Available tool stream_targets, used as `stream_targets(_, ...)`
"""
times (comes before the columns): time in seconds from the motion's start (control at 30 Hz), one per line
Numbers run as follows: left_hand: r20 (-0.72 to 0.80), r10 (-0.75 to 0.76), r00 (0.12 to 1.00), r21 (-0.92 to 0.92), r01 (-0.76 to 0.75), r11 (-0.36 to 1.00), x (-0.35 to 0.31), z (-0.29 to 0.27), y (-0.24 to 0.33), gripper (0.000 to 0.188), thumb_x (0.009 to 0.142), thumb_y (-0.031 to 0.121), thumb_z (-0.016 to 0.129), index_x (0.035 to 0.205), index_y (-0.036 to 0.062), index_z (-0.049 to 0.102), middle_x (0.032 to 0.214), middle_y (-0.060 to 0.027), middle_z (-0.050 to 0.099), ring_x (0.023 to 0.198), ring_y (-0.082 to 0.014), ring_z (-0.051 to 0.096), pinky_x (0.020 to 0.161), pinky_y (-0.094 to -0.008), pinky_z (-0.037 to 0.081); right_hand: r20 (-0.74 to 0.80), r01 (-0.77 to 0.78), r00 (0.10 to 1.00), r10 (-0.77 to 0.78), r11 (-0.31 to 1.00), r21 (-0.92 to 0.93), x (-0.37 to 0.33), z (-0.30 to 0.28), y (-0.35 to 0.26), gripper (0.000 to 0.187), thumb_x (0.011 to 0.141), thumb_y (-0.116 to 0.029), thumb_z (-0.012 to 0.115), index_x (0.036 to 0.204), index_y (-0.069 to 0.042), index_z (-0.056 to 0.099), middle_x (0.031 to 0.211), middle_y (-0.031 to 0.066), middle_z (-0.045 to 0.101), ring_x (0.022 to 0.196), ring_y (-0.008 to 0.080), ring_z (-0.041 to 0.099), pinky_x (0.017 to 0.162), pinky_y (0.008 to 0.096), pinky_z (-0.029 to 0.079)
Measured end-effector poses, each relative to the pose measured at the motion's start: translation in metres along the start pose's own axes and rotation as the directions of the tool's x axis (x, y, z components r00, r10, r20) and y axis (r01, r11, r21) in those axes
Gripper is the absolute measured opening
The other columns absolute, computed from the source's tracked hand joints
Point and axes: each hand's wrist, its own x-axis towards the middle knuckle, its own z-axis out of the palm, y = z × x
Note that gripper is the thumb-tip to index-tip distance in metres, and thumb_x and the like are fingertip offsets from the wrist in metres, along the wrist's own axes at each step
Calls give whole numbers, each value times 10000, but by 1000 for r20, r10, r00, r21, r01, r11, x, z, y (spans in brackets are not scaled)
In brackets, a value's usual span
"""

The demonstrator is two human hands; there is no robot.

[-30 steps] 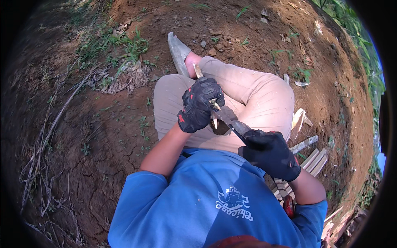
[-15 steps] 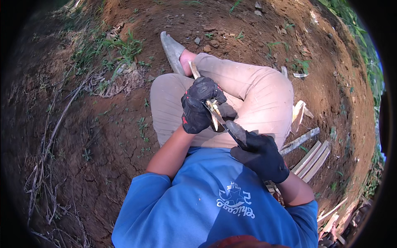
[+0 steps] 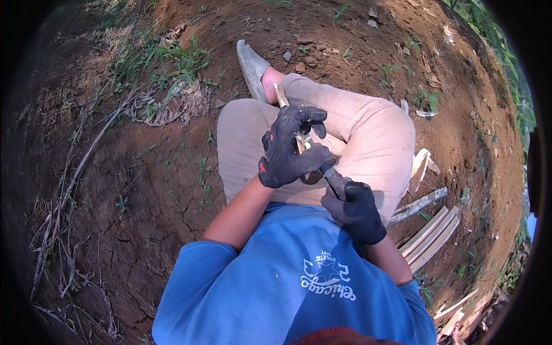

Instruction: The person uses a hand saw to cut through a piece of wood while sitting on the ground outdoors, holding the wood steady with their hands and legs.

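A pale wooden stick (image 3: 281, 96) rises past the top of my left hand (image 3: 289, 146), which wears a black glove with red marks. That hand is curled loosely round the stick, its index finger lifted a little and its thumb toward the knife. Pale cut wood shows between thumb and fingers. My right hand (image 3: 359, 215), also in a black glove, is closed on the dark handle of a knife (image 3: 328, 172). Most of the blade is hidden behind my left thumb. Both hands are above my lap.
My crossed legs in beige trousers (image 3: 368, 135) lie under the work. Several split wood strips (image 3: 432, 234) and a pale wood chunk (image 3: 420, 167) lie on the soil to the right. Dry stems (image 3: 75, 178) and grass (image 3: 187, 60) are at the left.
My right hand has moved slightly down with the knife, and less blade shows. My left thumb and index finger have opened up and shifted. The whole view has moved slightly.
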Motion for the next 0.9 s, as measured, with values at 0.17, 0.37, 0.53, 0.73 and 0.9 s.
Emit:
stream_targets(0.17,43,44,998,15,-44,999,6,8,-12,608,759,295,838,1268,30,638,1045,-85,673,960,-200,675,877,-358,533,-50,289,952,-303,937,-195,-2,-1,7,42,893,-39,679,859,-32,703,716,19,612,646,150,614,616,328,477)
stream_targets(0.37,-23,44,999,4,-44,999,8,23,-13,607,721,209,925,1233,34,651,1042,-80,671,919,-177,690,828,-345,552,112,-328,940,322,764,556,-8,-4,7,89,934,-95,687,920,-7,684,732,32,618,602,144,585,545,299,440)
stream_targets(0.53,-21,4,1000,47,-3,999,7,22,-8,615,714,168,941,1237,28,649,1053,-79,670,921,-169,686,814,-337,557,331,-463,876,352,417,782,-5,-5,15,231,893,-164,749,1005,24,676,726,79,618,556,145,561,485,291,408)
stream_targets(0.73,-3,3,1000,-9,-3,1000,5,16,-7,788,662,277,983,1323,50,619,1093,-71,666,968,-158,661,831,-335,539,288,-497,868,405,705,506,1,-30,4,156,861,-119,744,926,11,688,697,41,612,547,116,572,482,272,403)
stream_targets(0.9,24,86,996,-22,-86,996,1,7,-24,973,622,468,984,1404,51,582,1143,-97,655,1025,-216,651,898,-383,523,207,-330,929,307,940,86,-2,-48,-13,343,840,-98,790,1176,-34,763,750,18,647,661,90,576,634,294,488)
